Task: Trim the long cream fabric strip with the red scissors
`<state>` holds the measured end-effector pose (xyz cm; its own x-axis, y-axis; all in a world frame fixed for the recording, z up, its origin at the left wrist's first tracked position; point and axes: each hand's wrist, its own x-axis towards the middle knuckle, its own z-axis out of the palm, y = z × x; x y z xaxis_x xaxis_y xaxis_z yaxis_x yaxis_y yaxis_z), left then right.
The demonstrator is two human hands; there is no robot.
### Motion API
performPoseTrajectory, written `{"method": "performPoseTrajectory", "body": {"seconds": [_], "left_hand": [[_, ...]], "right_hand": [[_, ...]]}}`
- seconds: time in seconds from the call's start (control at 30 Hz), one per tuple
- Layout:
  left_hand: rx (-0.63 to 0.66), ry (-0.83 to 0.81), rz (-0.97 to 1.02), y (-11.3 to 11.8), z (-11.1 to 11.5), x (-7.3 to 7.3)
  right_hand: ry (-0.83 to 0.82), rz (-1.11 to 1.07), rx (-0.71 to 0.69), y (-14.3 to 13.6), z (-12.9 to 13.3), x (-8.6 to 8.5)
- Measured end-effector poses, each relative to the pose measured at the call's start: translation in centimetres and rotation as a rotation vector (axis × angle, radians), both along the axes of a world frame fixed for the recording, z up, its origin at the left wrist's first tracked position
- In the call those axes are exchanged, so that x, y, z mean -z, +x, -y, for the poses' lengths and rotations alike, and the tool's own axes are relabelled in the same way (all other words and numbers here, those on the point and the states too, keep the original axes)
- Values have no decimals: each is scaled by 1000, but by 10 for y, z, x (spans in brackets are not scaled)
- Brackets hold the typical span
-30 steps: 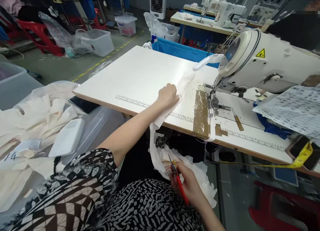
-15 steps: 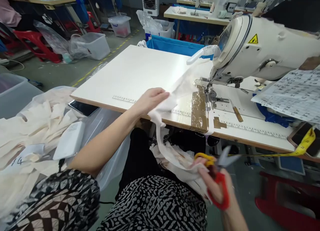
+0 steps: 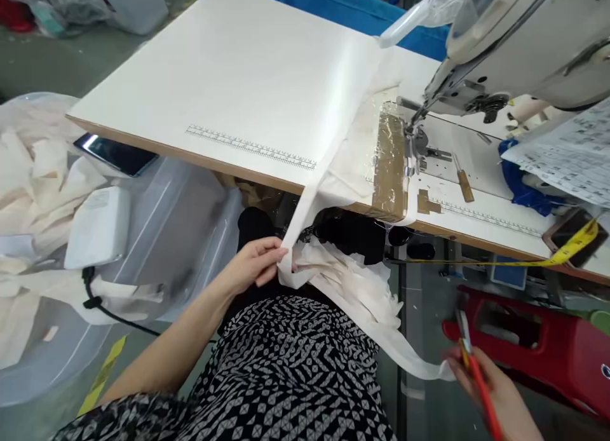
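Fabric strip [image 3: 299, 222], pale and thin, drapes off the front edge of the worktop [image 3: 229, 66], dips into a loop beside the knees and seems to run on to the right, where its far end meets the other hand. The left hand [image 3: 260, 261] is closed in a narrow pinch on the strip, just in front of the worktop edge, so the strip lies between thumb and fingers there, with a fold hanging just beside the fingertips. The right hand [image 3: 488, 380], well apart, holds scissors [image 3: 483, 385] by their red handle, blades pointing away from the body; the strip's end is at its fingers, though blur hides how firmly it is gripped. Under the strip sits a crumpled heap of pale cloth [image 3: 357, 285].

Likeliest trouble, I'd judge, is a snag or an unwanted nick, since the blades are so near the strip's end. A hard pull between the hands could stretch such light cloth or drag the part on the worktop askew, near the sewing machine [image 3: 528, 53]. The strip might also catch in the heap, being much the same colour, or twist at the loop if the left pinch slips
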<state>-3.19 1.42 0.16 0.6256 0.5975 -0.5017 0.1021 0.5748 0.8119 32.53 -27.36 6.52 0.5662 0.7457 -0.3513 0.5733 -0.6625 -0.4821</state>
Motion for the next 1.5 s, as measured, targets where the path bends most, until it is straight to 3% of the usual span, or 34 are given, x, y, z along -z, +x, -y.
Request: {"method": "performPoseTrajectory", "body": {"seconds": [0.1, 0.2, 0.27, 0.37, 0.5, 0.7, 0.93, 1.3, 1.5], "left_hand": [[11, -122, 90, 11, 21, -3], [30, -159, 102, 15, 31, -9], [23, -159, 80, 13, 32, -11], [14, -149, 43, 8, 32, -12], [0, -154, 32, 4, 31, -11], [-9, -183, 58, 1, 31, -10], [-15, -177, 56, -3, 32, -5], [-13, -154, 63, -6, 30, -5], [-6, -174, 58, -5, 30, -4]], "right_hand": [[-39, -161, -136, -31, -37, 20], [-65, -579, -358, -67, -91, 28], [-105, -731, -525, -87, -125, 31], [-173, -680, -714, -102, -166, 35], [-198, -616, -874, -108, -193, 39], [-230, -562, -958, -114, -203, 39], [-126, -327, -1014, -118, -202, 41], [-95, -263, -971, -123, -196, 48], [-136, -127, -995, -128, -201, 43]]}}
